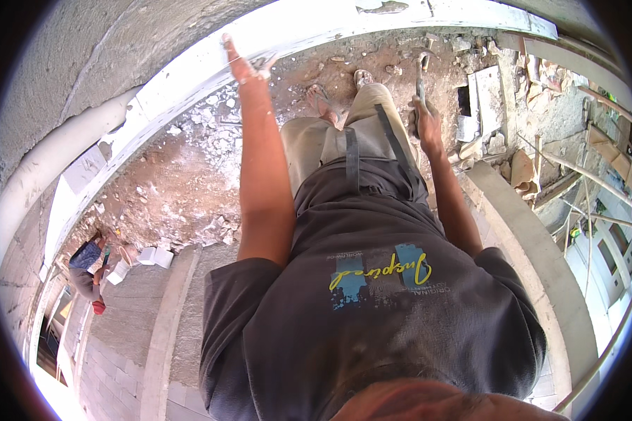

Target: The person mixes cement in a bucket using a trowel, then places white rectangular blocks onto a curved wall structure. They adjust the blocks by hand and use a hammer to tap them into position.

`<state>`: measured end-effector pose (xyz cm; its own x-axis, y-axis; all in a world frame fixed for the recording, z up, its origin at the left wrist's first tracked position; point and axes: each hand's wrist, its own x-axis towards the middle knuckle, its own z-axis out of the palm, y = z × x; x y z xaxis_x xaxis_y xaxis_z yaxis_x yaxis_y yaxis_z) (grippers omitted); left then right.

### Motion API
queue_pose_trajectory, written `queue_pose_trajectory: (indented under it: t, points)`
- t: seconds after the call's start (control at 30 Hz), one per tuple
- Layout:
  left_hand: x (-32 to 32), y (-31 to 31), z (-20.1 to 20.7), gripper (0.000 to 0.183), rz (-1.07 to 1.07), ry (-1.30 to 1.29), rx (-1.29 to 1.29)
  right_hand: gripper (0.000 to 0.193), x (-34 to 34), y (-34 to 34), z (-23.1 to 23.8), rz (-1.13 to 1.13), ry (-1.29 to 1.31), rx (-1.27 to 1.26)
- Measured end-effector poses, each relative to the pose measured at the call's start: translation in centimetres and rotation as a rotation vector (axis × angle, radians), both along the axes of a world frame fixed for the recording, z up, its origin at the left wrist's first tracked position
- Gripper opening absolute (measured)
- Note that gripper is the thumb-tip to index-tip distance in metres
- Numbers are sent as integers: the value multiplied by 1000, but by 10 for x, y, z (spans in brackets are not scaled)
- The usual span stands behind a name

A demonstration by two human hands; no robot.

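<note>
My left arm reaches forward, and my left hand [244, 68] is open with its fingers apart. It lies over the lower edge of a long white wall surface [182, 69]; whether it presses on it I cannot tell. My right hand [427, 119] is closed round the handle of a hammer [420, 78], held upright out at my right side, its head at the far end. The hammer is clear of the wall. Whitish dust or plaster marks my left hand.
White chips and broken plaster [214, 130] litter the earthen floor around my feet. Rubble and broken slabs [488, 105] lie at the right, beside a concrete ledge [541, 238] and wooden poles [576, 168]. Another person [91, 270] bends at the far left near white blocks [154, 257].
</note>
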<state>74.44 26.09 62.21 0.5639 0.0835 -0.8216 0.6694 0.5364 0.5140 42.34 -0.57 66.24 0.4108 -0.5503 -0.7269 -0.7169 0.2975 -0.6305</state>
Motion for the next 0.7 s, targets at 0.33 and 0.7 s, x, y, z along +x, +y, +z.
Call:
queue_pose_trajectory:
  t: [0.33, 0.7]
  points:
    - [-13, -28, -19, 82, 43, -194, 1, 30, 133, -23, -77, 25, -186, 442]
    - [-12, -26, -27, 90, 59, -189, 22, 19, 160, -35, -92, -231, -219, 630]
